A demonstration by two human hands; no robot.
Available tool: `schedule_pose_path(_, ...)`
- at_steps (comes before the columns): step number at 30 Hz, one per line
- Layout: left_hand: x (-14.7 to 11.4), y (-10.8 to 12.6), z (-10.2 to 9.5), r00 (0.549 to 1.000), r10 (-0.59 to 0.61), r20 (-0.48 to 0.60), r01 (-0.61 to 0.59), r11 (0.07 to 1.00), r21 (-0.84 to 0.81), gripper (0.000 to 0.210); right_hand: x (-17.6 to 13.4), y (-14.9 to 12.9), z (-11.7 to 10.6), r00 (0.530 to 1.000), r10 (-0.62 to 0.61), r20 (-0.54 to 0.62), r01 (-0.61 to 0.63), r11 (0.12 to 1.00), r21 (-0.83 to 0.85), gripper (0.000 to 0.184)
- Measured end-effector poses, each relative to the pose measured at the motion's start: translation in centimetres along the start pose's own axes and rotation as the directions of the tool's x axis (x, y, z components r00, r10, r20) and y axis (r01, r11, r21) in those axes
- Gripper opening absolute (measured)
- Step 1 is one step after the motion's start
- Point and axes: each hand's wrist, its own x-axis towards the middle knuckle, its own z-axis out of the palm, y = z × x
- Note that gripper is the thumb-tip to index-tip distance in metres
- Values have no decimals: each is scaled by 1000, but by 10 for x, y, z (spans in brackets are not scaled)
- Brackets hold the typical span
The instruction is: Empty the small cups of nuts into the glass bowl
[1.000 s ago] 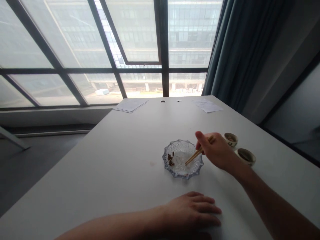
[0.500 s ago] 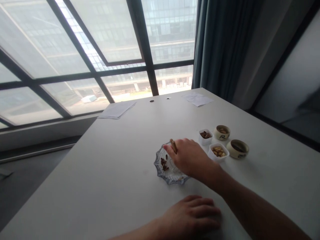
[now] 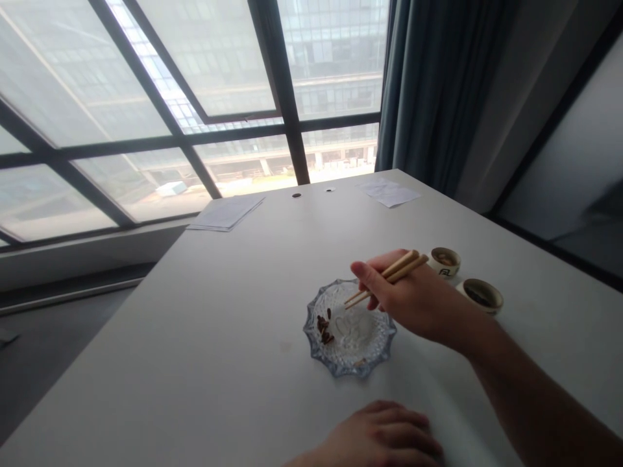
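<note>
My right hand (image 3: 418, 301) is closed around a pair of wooden chopsticks (image 3: 396, 271). Their thin tips are slightly apart above the glass dish (image 3: 357, 334), with nothing between them. The dish has a scalloped rim, and a small cluster of dark brown pieces (image 3: 323, 329), like seeds or small nuts, lies at its left side. A pale bit (image 3: 360, 362) lies near its front rim. Nearer to me, my left hand (image 3: 382, 438) rests palm down on the white table, fingers laid out and holding nothing.
Two cream ceramic cups (image 3: 452, 268) with dark marks stand right of the dish, partly behind my right hand and wrist. Paper sheets (image 3: 228, 213) lie at the table's far left, and more paper (image 3: 392, 193) at the far right. Windows and a dark blue curtain (image 3: 428, 97) stand beyond.
My right hand has drawn back to the right and turned, bringing the chopsticks into full view. It now hides the two white tubs of brown and tan pieces. My left hand stays down.
</note>
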Motion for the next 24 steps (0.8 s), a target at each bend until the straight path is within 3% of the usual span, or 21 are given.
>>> schedule_pose_path(11, -1, -8, 11, 999, 17, 29, -16, 999, -33, 35, 11, 16, 36, 997, 29, 76, -48, 965, 258, 52)
schedule_pose_path(24, 7, -4, 2, 997, -10, 74, 15, 998, -64, 36, 12, 22, 51, 998, -12, 55, 4, 989, 147, 57)
